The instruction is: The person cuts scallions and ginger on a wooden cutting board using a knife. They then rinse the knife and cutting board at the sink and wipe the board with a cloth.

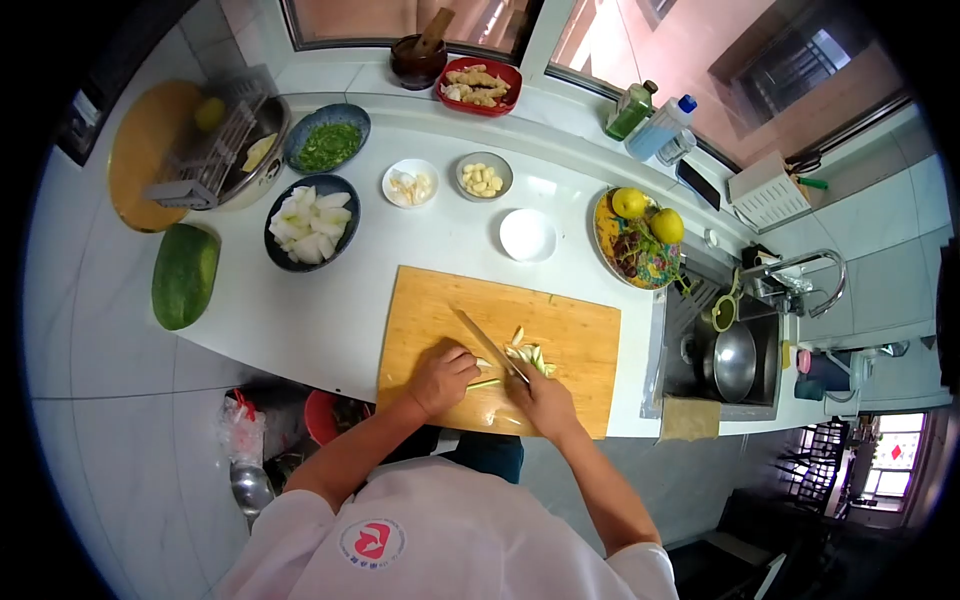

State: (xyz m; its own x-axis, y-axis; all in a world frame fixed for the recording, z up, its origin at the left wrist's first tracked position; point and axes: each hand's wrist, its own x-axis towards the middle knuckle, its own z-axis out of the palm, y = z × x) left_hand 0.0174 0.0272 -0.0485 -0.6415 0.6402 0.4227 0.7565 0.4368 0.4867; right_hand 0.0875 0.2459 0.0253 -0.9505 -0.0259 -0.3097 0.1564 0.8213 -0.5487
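My right hand (545, 402) grips the handle of a kitchen knife (486, 340), whose blade slants up and left over the wooden cutting board (425, 300). Curled at the board's front left, my left hand (443, 378) has its fingertips on a small pale vegetable piece (483, 363), mostly hidden. Just in front of those fingers lies a thin green strip (482, 384). Cut pale-green vegetable pieces (530, 355) are heaped on the right of the blade, close to my right hand.
Behind the board stand a white bowl (528, 235), a bowl of garlic cloves (482, 178) and a dark plate of white chunks (312, 222). A green melon (185, 276) lies left. A patterned fruit plate (600, 232) and the sink (742, 410) are on the right.
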